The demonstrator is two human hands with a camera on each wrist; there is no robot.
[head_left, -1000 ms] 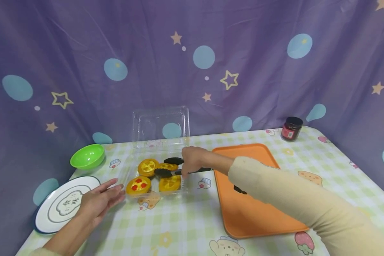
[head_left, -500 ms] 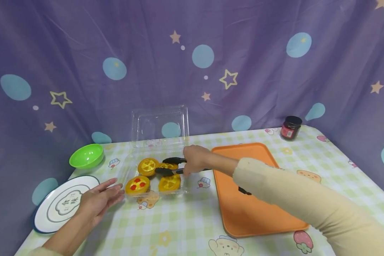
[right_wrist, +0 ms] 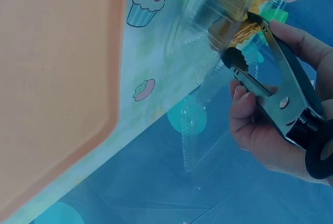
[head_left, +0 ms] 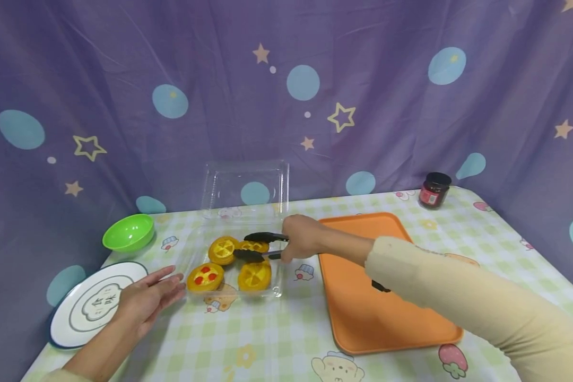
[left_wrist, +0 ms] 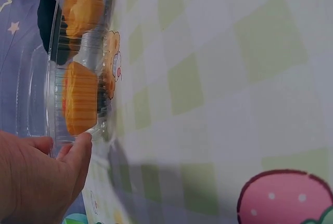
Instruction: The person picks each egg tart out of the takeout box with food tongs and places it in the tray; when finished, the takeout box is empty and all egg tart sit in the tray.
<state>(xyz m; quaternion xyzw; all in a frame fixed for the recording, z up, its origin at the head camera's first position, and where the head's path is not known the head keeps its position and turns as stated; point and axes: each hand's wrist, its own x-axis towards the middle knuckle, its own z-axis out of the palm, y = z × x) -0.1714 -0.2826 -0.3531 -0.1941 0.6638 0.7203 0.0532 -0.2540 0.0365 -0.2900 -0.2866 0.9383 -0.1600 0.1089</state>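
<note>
My right hand (head_left: 305, 237) grips black-and-silver tongs (right_wrist: 291, 94), their spread tips reaching into a clear hinged plastic container (head_left: 277, 289). One tart (head_left: 253, 246) at the container's back right lies between the tong tips, partly covered by them. Other toy egg tarts sit around it: one at back left (head_left: 223, 249), one at front right (head_left: 254, 276), and one with red dots (head_left: 205, 277) at front left. My left hand (head_left: 145, 300) has its fingers extended, fingertips right at the container's left wall. The clear lid (head_left: 245, 185) stands raised at the back.
An orange tray (head_left: 363, 323) lies to the right, under my right forearm. At the left are a white plate (head_left: 74, 318) with a dark rim and a green bowl (head_left: 130, 233). A dark-lidded jar (head_left: 434, 190) stands at the back right. A purple curtain (head_left: 387, 106) hangs behind the table.
My right hand and the tongs have shifted slightly to the right. The container and its raised lid have slid a little the same way. My left hand has stayed nearly still.
</note>
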